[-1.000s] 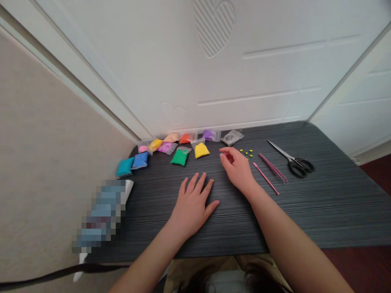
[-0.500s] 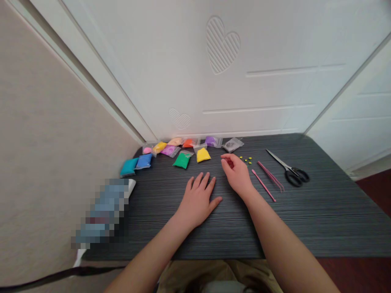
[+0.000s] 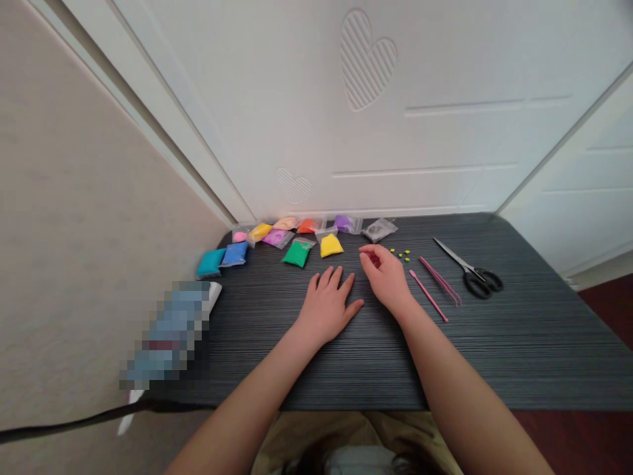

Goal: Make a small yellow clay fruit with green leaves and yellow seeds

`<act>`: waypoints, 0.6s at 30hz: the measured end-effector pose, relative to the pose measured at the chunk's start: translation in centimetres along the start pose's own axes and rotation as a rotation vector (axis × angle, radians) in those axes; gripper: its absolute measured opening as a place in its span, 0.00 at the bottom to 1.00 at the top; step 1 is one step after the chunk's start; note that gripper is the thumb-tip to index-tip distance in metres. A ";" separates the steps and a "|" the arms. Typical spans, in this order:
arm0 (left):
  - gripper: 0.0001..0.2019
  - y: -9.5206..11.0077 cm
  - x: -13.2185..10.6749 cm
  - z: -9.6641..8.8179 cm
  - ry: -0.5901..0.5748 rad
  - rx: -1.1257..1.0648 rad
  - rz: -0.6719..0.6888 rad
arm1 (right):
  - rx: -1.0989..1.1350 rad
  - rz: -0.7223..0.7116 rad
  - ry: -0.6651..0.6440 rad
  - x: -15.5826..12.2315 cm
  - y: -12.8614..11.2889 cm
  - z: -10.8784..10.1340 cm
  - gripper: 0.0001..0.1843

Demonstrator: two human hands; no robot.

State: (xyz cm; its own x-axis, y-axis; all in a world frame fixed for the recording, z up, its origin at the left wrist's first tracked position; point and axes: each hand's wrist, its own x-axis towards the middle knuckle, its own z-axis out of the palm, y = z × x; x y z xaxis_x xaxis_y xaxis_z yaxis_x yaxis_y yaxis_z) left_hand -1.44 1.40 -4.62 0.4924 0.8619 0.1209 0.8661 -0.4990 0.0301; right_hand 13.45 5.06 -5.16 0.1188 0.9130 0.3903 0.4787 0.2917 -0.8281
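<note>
My left hand (image 3: pixel 326 305) lies palm down on the dark table (image 3: pixel 316 376), fingers and thumb spread, with nothing in it. To its right, my right hand (image 3: pixel 386 276) rests on its side, fingers curled in and thumb close to the index finger. Whether anything is inside that curl is hidden. Just beyond its knuckles lie several tiny yellow-and-green pieces (image 3: pixel 400 254). A pink stick tool (image 3: pixel 429 297) and pink tweezers (image 3: pixel 440 280) lie to the right of this hand. Ahead of my left hand are a yellow clay packet (image 3: pixel 331 245) and a green clay packet (image 3: pixel 299 253).
Black-handled scissors (image 3: pixel 472 272) lie farther right. More packets line the back edge, including purple (image 3: pixel 342 223), grey (image 3: pixel 380 229), orange (image 3: pixel 307 225), blue (image 3: pixel 235 253) and teal (image 3: pixel 211 262). A pixelated object (image 3: pixel 171 333) stands at the left, by the wall. A white panel (image 3: pixel 376 145) rises behind.
The view has shifted slightly, so everything sits a little higher and to the right. Both hands keep nearly the same pose, and the things on the table have not moved.
</note>
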 end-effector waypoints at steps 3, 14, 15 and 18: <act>0.27 0.0 -0.2 0.0 0.013 0.000 0.024 | -0.004 -0.003 0.000 0.0 0.0 -0.1 0.12; 0.25 -0.8 -3.9 -1.3 -0.087 -0.056 0.120 | -0.017 -0.010 -0.001 0.0 -0.3 -0.2 0.11; 0.25 -0.8 -3.8 -1.3 -0.084 -0.062 0.124 | -0.020 -0.012 0.000 0.0 -0.3 -0.2 0.11; 0.24 -0.7 -3.5 -1.4 -0.076 -0.076 0.136 | -0.027 -0.017 0.004 0.0 -0.3 -0.2 0.10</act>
State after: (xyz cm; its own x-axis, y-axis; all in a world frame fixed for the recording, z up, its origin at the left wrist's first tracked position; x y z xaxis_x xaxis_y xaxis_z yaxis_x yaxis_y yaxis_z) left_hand -3.89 -1.34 -3.64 0.6123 0.7887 0.0542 0.7833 -0.6145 0.0940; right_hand 13.51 4.87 -4.84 0.1136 0.9068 0.4060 0.5039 0.2996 -0.8101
